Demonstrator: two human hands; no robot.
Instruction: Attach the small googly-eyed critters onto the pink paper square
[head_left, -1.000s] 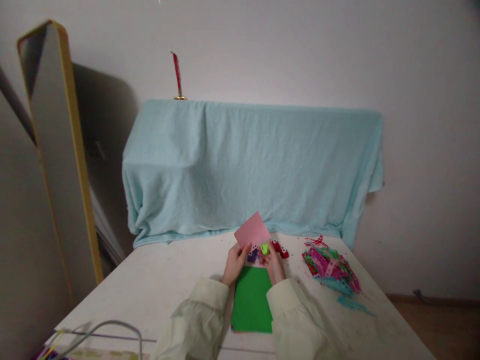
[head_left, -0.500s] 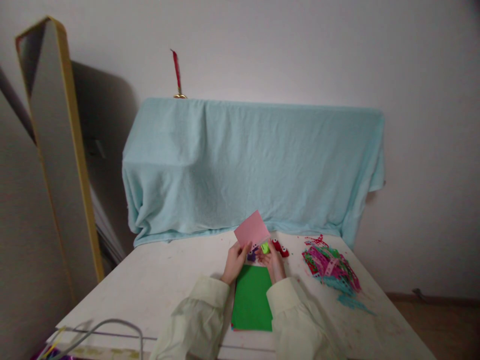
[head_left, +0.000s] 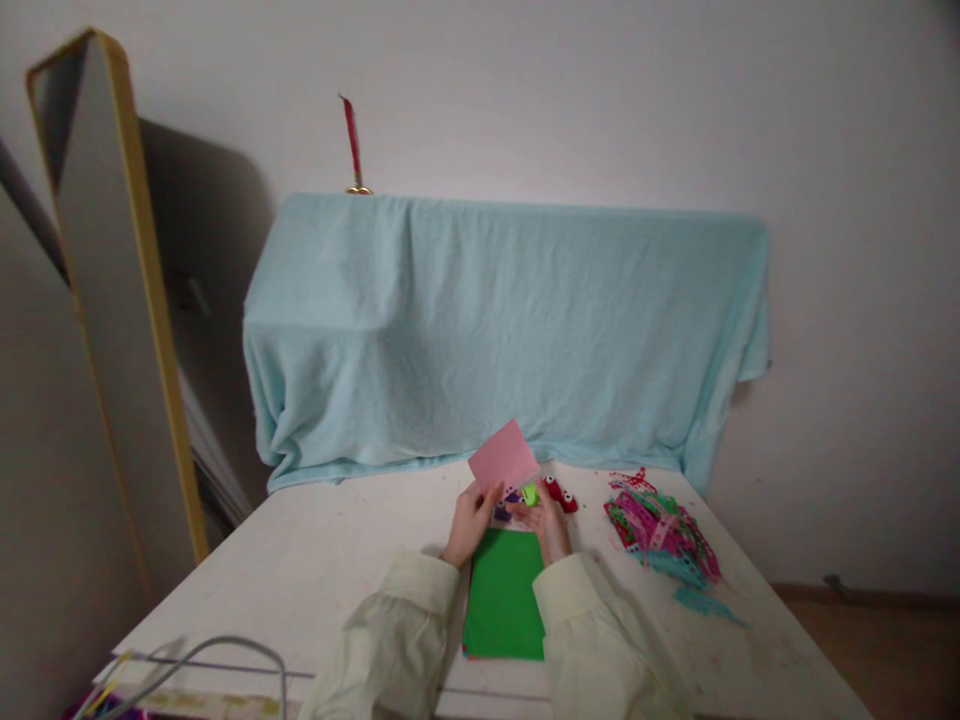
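A pink sheet of paper [head_left: 504, 455] is held up at a tilt over the table by my left hand [head_left: 470, 522], which pinches its lower edge. My right hand [head_left: 547, 522] is at the sheet's lower right corner, thumb up and fingers pointing left, closed round a small lime-green craft punch [head_left: 530, 495]. Whether the sheet's edge is inside the punch is too small to tell. Just behind my hands are a purple punch [head_left: 503, 511], partly hidden, and red punches [head_left: 559, 495] with white round tops. Below my hands lies a stack of coloured sheets, green [head_left: 504, 595] uppermost.
A heap of coloured strips with punched holes [head_left: 664, 535] lies on the white table [head_left: 360, 530] at the right. A light-blue cloth [head_left: 517, 320] hangs behind. To the left stands a gold-framed mirror [head_left: 135, 200]; a grey cable [head_left: 225, 642] curves over the near left edge.
Almost nothing differs. My hands, the pink sheet and the lime-green punch keep nearly the same position; the camera view has shifted very slightly.
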